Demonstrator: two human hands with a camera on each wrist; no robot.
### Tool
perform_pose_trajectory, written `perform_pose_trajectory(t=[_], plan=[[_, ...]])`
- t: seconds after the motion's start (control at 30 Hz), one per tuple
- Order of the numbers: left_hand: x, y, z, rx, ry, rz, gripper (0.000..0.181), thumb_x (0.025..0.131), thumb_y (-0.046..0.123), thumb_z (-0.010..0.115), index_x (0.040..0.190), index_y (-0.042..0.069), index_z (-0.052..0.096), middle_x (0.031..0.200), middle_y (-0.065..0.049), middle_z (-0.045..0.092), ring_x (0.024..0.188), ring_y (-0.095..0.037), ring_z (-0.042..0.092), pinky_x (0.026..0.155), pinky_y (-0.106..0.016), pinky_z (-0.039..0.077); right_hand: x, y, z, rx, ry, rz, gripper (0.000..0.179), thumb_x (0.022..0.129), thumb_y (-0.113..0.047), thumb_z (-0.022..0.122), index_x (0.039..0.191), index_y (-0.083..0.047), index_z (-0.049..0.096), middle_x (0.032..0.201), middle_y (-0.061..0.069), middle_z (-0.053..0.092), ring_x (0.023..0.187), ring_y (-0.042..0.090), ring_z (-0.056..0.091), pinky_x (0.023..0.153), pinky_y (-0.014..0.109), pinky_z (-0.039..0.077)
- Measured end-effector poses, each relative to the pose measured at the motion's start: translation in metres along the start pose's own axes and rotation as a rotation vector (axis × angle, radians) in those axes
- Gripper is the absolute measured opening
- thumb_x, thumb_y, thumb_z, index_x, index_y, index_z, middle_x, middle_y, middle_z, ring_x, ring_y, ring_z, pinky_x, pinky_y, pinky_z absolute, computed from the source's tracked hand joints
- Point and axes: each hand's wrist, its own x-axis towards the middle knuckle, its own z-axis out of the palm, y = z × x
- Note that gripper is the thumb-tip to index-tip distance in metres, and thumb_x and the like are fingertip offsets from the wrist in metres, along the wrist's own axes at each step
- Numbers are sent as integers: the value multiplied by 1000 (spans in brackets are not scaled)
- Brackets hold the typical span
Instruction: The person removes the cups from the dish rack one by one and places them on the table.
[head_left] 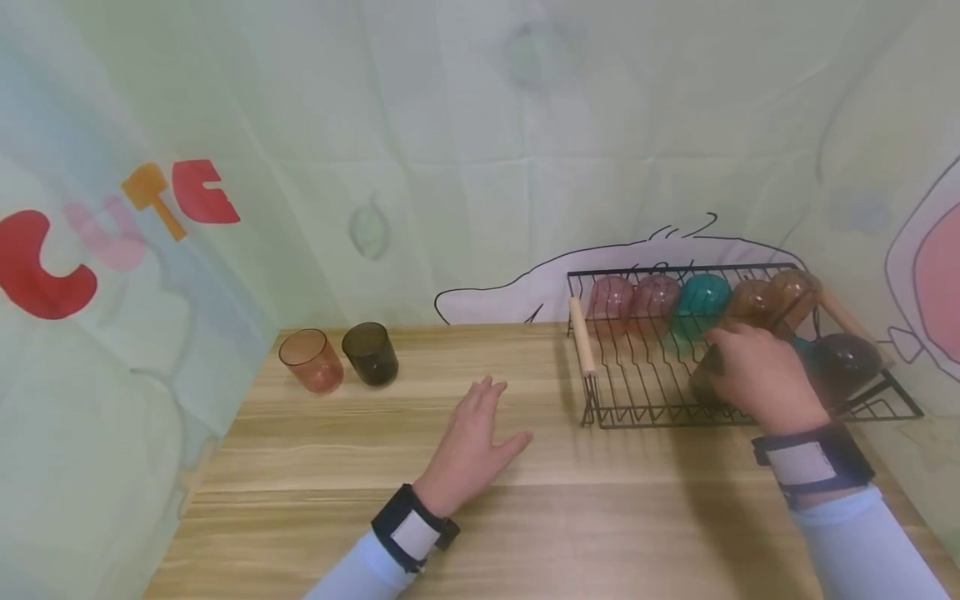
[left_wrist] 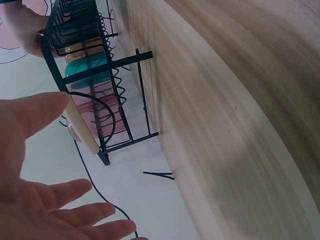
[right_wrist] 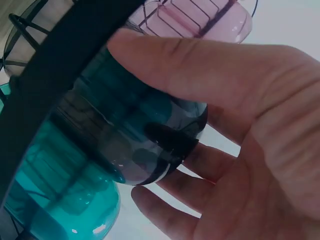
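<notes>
My right hand (head_left: 768,375) is at the front of a black wire dish rack (head_left: 637,421). It grips a smoky dark drinking glass (right_wrist: 150,155), thumb on the near side and fingers round the far side. That glass sits upside down among the wires, beside a teal glass (right_wrist: 75,195). Above the tabletop (head_left: 600,517), left of the rack, hovers my left hand (head_left: 472,450) with spread fingers and nothing in it. In the left wrist view its thumb overlaps the rack's wooden handle (left_wrist: 82,125).
Along the rack's back row stand pink glasses (head_left: 611,300), a teal one (head_left: 703,300) and amber ones (head_left: 753,302), upside down. Another dark glass (head_left: 847,362) is at its right end. Upright at the table's back left are an orange glass (head_left: 313,362) and a black glass (head_left: 371,357).
</notes>
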Motion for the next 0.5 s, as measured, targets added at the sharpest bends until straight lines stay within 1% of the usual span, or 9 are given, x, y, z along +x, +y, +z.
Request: perform_pose_trajectory(t=[0.13,0.3,0.5], plan=[[0,-1,0,8,-14,-11,76,84,54,59,142,12,34,149,-14,24,136,-29,18,105,-47,20,-1,-2,-1,10,-41,26,45,69,-11,73,110,-2,59,105,20,59,86,37,57,65,54,48],[-1,-3,-1,13,-26,-13,74,84,55,59,141,12,37,148,-14,25,135,-29,19,105,-47,21,0,-2,0,15,-43,43,44,68,-11,73,110,-2,60,104,18,59,88,35,57,67,54,47],[0,-4,-4,15,1,8,70,86,54,58,138,11,40,143,-12,35,129,-23,32,102,-41,29,-1,-4,-2,32,-14,32,50,69,-21,76,112,-3,59,106,18,59,91,34,57,70,54,47]])
